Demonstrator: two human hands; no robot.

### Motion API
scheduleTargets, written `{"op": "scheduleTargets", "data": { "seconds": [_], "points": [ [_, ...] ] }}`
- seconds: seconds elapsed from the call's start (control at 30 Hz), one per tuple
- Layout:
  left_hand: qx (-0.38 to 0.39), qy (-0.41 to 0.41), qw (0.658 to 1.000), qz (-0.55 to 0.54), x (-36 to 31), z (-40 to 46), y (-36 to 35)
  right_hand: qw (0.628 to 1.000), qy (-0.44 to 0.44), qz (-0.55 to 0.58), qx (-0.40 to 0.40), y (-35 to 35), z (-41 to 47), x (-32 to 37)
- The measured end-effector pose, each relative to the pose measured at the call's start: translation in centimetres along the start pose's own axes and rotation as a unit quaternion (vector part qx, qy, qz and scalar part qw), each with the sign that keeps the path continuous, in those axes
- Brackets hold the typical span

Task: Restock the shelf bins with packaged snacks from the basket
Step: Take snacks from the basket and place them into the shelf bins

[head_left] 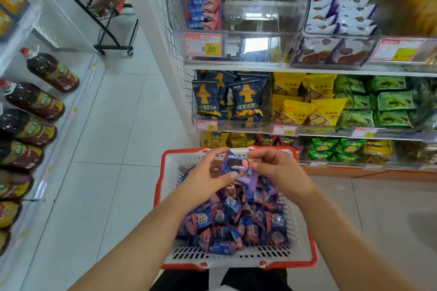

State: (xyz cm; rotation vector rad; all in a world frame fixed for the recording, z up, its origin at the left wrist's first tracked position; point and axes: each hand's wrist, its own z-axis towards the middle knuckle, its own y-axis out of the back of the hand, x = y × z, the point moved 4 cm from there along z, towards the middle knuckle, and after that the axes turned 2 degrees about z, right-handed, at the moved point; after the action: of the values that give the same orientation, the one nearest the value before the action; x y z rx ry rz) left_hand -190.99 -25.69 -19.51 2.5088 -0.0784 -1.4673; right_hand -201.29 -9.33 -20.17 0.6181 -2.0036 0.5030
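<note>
— Red-rimmed white basket (300, 238), heaped with blue and pink snack packets (233, 222)?

— Yes. Over its far end the left hand (208, 172) and right hand (272, 168) both curl their fingers on a small bunch of packets (238, 170), lifted clear of the heap.

— Beyond the basket?

— Shelves; the clear top bin (238, 7) holds matching packets at its left side, above a 9.90 price tag (203, 45).

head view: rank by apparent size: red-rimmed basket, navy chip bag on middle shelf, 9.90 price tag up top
1. Basket, largest by far, though nearest the camera.
2. Navy chip bag.
3. Price tag, close to the bag; unsure.
</note>
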Motion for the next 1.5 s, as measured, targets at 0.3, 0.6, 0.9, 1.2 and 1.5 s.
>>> {"op": "scheduleTargets", "data": {
  "seconds": [0.3, 0.6, 0.9, 1.2, 1.5],
  "points": [
    [-0.121, -0.112, 0.985, -0.051, -8.1, -0.5, 4.4, 0.985, 0.085, -0.148, 0.002, -1.9, -0.2, 10.7],
    [-0.253, -0.223, 0.94, 0.058, -15.9, 1.3, 10.8, 0.945, 0.25, -0.178, -0.11, -2.0, 3.9, 24.9],
    [-0.303, -0.213, 0.901, 0.229, -16.8, 3.8, 13.7, 0.877, 0.256, -0.393, -0.103, -5.3, 12.3, 29.3],
    [-0.269, -0.198, 0.897, 0.291, -16.7, 5.3, 14.0, 0.864, 0.145, -0.481, -0.044, -7.3, 15.0, 27.3],
    [-0.203, -0.126, 0.853, 0.464, -19.7, 6.5, 14.3, 0.85, 0.091, -0.515, -0.066, -7.3, 15.9, 27.2]
  ]
}}
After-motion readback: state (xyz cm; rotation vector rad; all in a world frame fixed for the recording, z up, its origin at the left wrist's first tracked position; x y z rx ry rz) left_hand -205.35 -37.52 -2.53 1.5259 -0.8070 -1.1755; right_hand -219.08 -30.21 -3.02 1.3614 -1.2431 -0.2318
